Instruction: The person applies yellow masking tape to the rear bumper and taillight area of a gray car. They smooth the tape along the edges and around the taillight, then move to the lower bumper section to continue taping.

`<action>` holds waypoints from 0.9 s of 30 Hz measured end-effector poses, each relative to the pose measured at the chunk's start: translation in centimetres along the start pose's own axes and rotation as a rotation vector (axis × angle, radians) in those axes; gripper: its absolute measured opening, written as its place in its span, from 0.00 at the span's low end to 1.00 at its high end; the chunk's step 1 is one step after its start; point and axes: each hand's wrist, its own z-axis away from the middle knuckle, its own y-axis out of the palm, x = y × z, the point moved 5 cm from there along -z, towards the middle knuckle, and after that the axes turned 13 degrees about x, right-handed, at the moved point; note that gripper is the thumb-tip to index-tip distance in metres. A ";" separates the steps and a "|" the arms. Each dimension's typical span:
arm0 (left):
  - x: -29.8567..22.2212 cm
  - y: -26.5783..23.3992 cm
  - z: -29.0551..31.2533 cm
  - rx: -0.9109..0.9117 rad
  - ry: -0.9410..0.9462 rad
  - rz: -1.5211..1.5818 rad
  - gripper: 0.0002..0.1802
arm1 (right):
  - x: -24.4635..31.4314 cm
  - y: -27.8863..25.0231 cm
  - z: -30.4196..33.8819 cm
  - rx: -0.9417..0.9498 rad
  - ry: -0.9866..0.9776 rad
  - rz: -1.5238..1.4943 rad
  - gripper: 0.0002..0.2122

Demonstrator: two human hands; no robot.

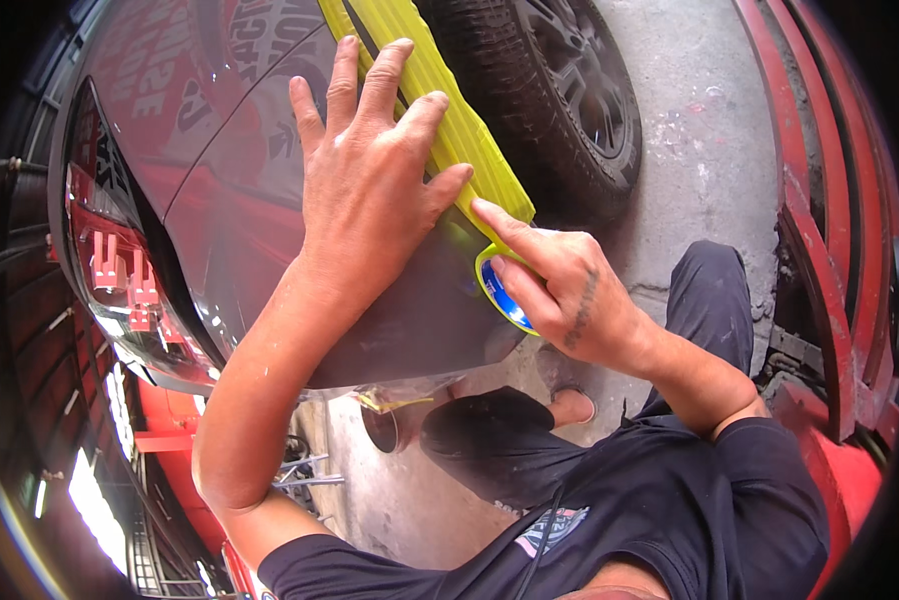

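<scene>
A tyre [497, 120] crowds the right; the yellow masking strip [474, 140] runs far-left to near-right along grey bodywork [244, 190]. The left hand [359, 190] spreads its fingers wide there; the right hand's [574, 295] fingers hold the tape roll [499, 292].

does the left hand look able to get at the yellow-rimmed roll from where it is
Probably yes: the left hand is spread close by, and the left edge of the roll is uncovered. The right hand holds its right side and may be in the way.
</scene>
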 end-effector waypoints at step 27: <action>-2.4 0.0 5.4 0.109 -0.342 1.408 0.05 | 0.6 -1.5 2.1 -0.079 -0.256 0.112 0.29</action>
